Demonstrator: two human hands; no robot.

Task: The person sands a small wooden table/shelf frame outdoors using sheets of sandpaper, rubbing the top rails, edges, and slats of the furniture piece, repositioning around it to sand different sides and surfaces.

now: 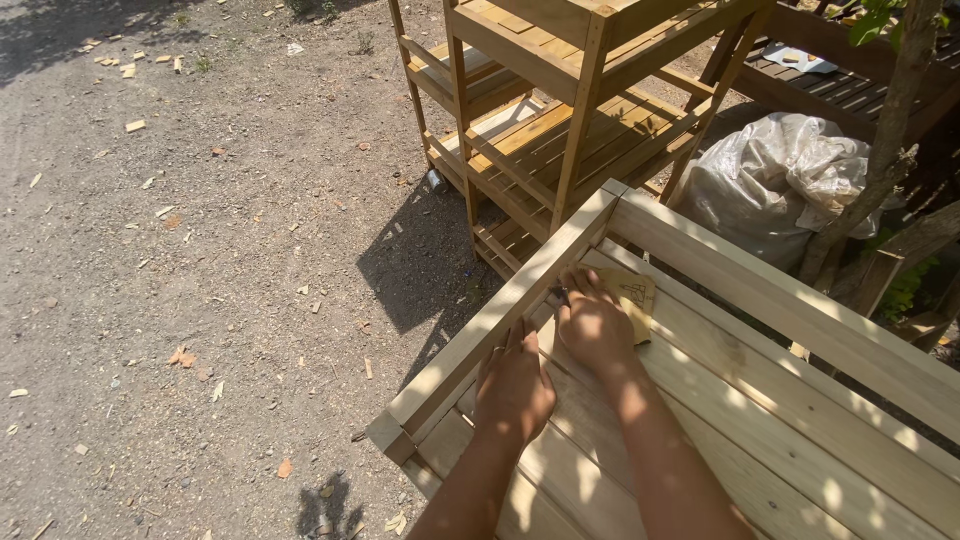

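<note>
Fingers of right hand (592, 325) press sandpaper (628, 298) (tan, rough); left hand (513, 388) flat on planks (760, 440).

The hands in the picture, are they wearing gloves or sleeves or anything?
No. The left hand and the right hand are both bare, with no gloves. Both forearms are bare too, with no sleeves in view. I can see no rings, watch or bracelet on either one. Patches of sunlight and leaf shadow fall across them.

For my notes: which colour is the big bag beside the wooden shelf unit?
The bag is whitish-grey and crumpled, seen best in the head view, at upper right.
</note>
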